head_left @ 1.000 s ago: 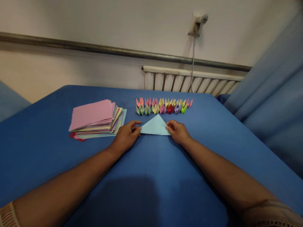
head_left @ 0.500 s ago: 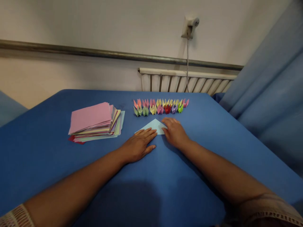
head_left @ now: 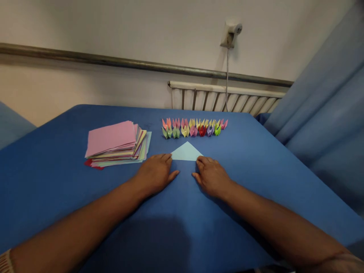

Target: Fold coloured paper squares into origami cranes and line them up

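Observation:
A light blue paper triangle lies flat on the blue table, its point facing away from me. My left hand rests palm down at the triangle's lower left corner, fingers stretched out and touching its edge. At the lower right corner my right hand lies the same way, flat and open. Neither hand holds anything. Behind the triangle stand two rows of small folded paper pieces in several colours.
A stack of coloured paper sheets with a pink one on top lies to the left of my left hand. A radiator and a metal rail run along the wall. A blue curtain hangs at right.
Both hands have slid back toward me off the triangle, from pinching its corners, then pressing on it, to lying flat at its near edge. The triangle looks flatter.

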The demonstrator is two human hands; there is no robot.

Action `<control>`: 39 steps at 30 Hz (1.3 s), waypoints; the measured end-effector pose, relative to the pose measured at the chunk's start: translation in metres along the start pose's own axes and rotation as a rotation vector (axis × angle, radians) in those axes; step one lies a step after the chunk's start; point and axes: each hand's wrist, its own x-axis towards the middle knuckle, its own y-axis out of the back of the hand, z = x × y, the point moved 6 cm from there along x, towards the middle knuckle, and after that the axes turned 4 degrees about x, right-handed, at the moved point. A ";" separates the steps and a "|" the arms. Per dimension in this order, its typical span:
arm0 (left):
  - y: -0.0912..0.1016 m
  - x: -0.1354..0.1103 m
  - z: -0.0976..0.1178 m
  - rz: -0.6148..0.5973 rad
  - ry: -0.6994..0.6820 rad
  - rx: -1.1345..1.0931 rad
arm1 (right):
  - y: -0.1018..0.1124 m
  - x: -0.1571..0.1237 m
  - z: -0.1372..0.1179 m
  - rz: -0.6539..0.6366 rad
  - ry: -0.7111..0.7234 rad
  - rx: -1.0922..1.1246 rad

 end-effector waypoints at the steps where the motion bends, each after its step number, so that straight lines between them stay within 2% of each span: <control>1: 0.003 -0.001 -0.003 -0.011 0.038 0.028 | 0.002 0.001 0.001 -0.004 -0.002 -0.014; 3: 0.006 -0.002 -0.007 -0.016 0.090 0.081 | 0.005 0.003 0.003 -0.008 -0.002 -0.037; 5: 0.007 0.001 -0.005 0.034 0.112 0.112 | 0.006 0.006 0.004 -0.007 -0.008 -0.049; 8: 0.003 0.011 0.009 0.136 0.047 0.045 | 0.008 0.010 0.004 0.015 -0.021 -0.055; 10: -0.007 0.017 0.025 0.092 -0.100 -0.061 | 0.008 0.012 0.001 0.024 -0.022 -0.064; 12: -0.018 0.021 0.033 -0.004 -0.174 -0.131 | 0.007 0.013 -0.001 0.017 -0.019 -0.080; 15: -0.024 0.022 0.032 -0.066 -0.178 -0.168 | 0.006 0.011 0.002 -0.007 -0.045 -0.121; 22: -0.025 0.020 0.027 -0.049 -0.168 -0.201 | 0.017 -0.010 0.033 -0.083 -0.199 -0.207; 26: -0.027 0.021 0.027 -0.034 -0.175 -0.222 | 0.026 0.006 0.029 0.068 -0.257 -0.109; 28: -0.024 0.020 0.028 -0.012 -0.183 -0.235 | 0.016 0.027 0.009 0.068 -0.129 0.063; 30: -0.019 0.020 0.030 0.026 -0.217 -0.247 | 0.001 0.047 -0.011 -0.017 -0.010 0.213; 32: -0.014 0.019 0.033 0.057 -0.266 -0.248 | -0.013 0.061 -0.020 -0.082 0.017 0.281; 35: -0.014 0.018 0.033 0.048 -0.259 -0.237 | -0.023 0.064 -0.017 -0.100 0.011 0.293; 39: -0.026 0.016 0.026 -0.035 -0.170 -0.204 | -0.023 0.047 0.004 -0.061 -0.087 0.200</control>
